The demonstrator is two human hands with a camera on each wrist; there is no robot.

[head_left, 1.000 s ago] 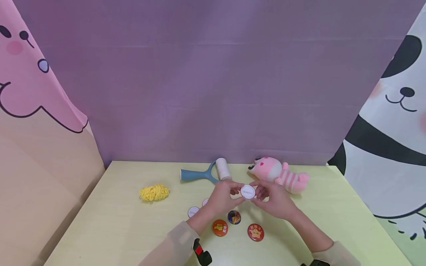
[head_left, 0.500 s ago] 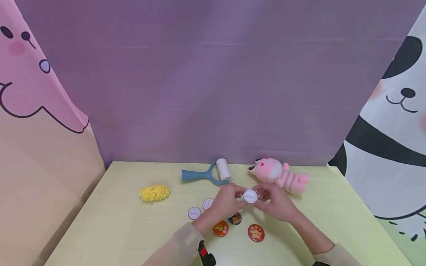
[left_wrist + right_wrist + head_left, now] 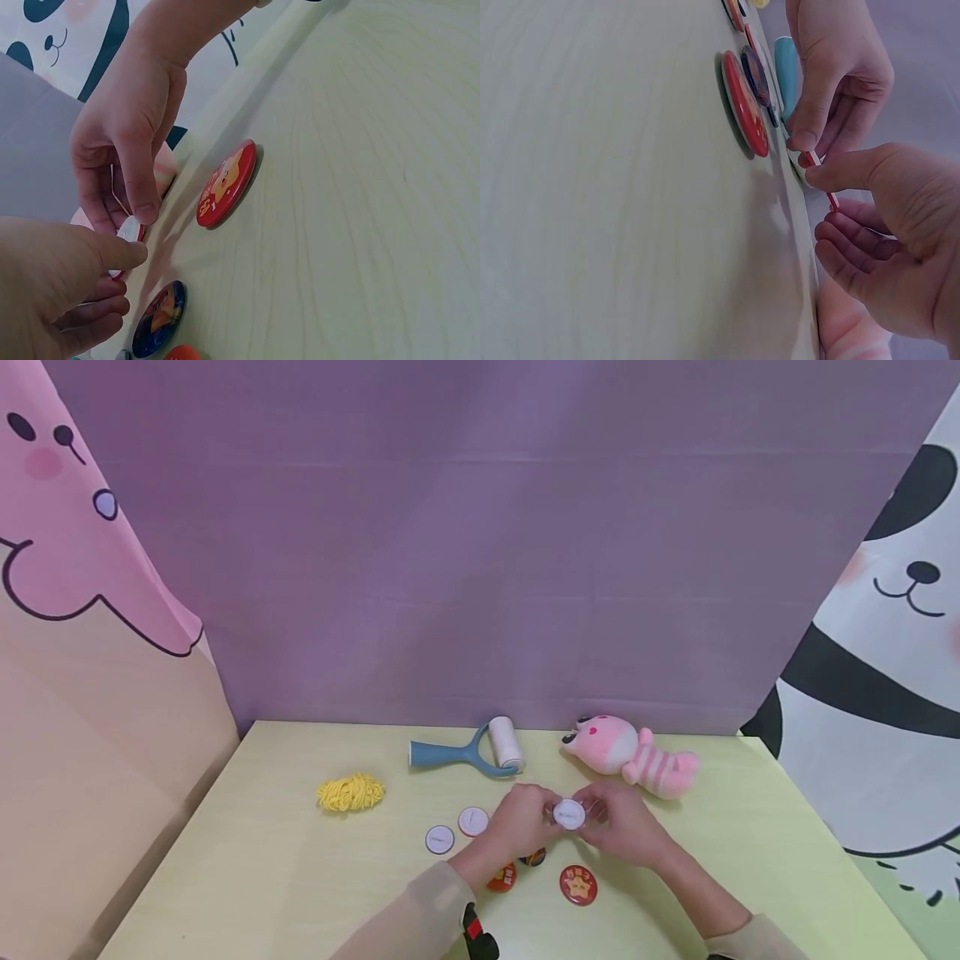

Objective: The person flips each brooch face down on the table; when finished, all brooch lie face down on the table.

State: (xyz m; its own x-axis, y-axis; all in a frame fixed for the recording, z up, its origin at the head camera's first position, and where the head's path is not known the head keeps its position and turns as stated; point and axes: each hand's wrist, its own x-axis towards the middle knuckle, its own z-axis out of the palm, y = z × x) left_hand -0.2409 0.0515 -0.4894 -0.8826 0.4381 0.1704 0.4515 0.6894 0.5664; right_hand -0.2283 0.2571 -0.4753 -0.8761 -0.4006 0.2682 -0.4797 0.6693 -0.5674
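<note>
A round pin badge (image 3: pixel 569 814), white back up and red at the rim, is held above the table between both hands. My left hand (image 3: pixel 525 820) pinches its left edge between thumb and fingers. At the opposite edge, my right hand (image 3: pixel 624 825) pinches it too. A thin wire-like line rises from the badge (image 3: pixel 131 229) beside the right fingers in the left wrist view. Below lie a red star badge (image 3: pixel 578 885), face up, plus an orange badge (image 3: pixel 502 878) and a dark blue badge (image 3: pixel 534 857), both partly hidden by the left arm.
Two badges lie white back up, one (image 3: pixel 439 839) left of the other badge (image 3: pixel 473 821). Farther back are yellow yarn (image 3: pixel 351 793), a blue-handled lint roller (image 3: pixel 450 755) and a pink plush toy (image 3: pixel 630 756). A purple cloth (image 3: pixel 480 568) hangs behind the table (image 3: pixel 247 860).
Both hands have come slightly nearer and to the right with the badge. The left arm now covers more of the orange and blue badges and uncovers the white-backed ones.
</note>
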